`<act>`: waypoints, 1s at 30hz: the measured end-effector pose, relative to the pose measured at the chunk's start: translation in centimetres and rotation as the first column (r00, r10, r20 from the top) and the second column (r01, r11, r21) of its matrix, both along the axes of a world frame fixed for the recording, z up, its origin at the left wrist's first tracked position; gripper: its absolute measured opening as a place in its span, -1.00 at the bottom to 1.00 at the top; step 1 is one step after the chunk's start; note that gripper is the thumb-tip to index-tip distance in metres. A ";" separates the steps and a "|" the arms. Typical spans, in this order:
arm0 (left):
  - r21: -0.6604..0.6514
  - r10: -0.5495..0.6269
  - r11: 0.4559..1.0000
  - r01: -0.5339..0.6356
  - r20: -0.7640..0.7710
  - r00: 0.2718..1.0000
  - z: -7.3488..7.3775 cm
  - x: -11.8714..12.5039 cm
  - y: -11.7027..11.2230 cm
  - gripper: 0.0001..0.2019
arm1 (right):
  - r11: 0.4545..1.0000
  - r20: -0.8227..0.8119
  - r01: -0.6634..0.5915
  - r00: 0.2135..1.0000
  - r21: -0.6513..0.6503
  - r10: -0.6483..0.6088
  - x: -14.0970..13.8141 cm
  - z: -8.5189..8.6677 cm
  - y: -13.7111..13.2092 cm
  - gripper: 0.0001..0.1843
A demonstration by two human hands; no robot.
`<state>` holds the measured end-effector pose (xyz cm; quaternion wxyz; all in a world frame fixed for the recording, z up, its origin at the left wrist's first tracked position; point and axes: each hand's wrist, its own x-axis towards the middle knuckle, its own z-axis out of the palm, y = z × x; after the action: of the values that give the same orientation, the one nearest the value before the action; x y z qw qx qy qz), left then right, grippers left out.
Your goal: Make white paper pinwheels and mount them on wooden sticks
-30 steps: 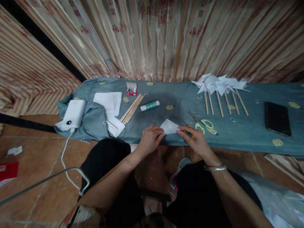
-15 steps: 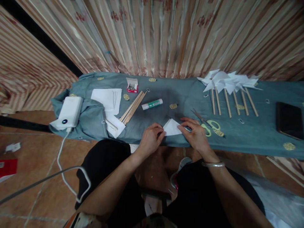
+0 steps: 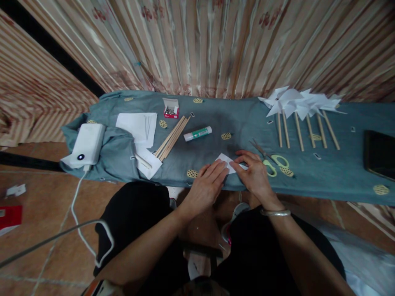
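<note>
A small folded sheet of white paper (image 3: 226, 158) lies near the front edge of the cloth-covered table, partly covered by both hands. My left hand (image 3: 208, 181) rests flat on its left part with the fingers stretched out. On the right side, my right hand (image 3: 254, 174) holds the paper down with the thumb, its other fingers curved beyond it. Just right of that hand are scissors (image 3: 270, 160) with light green handles, blades slightly apart. A glue stick (image 3: 197, 134) lies capped behind the paper.
Several wooden sticks (image 3: 173, 137) and white paper sheets (image 3: 131, 123) lie left, beside a small open box (image 3: 170, 109) of metal bits. Paper pinwheels (image 3: 296, 102) on sticks lie back right. A white power bank (image 3: 88, 144) with a cable and a dark phone (image 3: 379, 154) sit at the ends.
My left hand has moved right, from pinching the paper's left corner to lying flat over it. My right hand stays at the paper's right side. The view has shifted slightly.
</note>
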<state>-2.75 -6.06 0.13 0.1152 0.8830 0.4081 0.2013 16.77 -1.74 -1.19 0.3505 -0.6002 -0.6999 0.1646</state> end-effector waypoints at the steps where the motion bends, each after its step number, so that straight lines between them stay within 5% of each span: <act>1: 0.000 -0.011 1.000 0.011 -0.026 1.000 -0.3 0.1 -0.3 -0.57 | 1.000 0.000 0.007 1.000 0.004 -0.007 0.0 -0.1 0.0 -0.80; 30: -0.001 0.017 1.000 -0.018 -0.216 0.976 -1.1 0.3 -0.7 -0.41 | 0.999 0.075 0.013 0.997 0.050 -0.017 -0.6 0.1 -0.6 -0.75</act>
<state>-2.40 -6.77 -0.93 0.0694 0.8958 0.4264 0.1045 16.13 -2.38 -1.12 0.3399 -0.6023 -0.7119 0.1220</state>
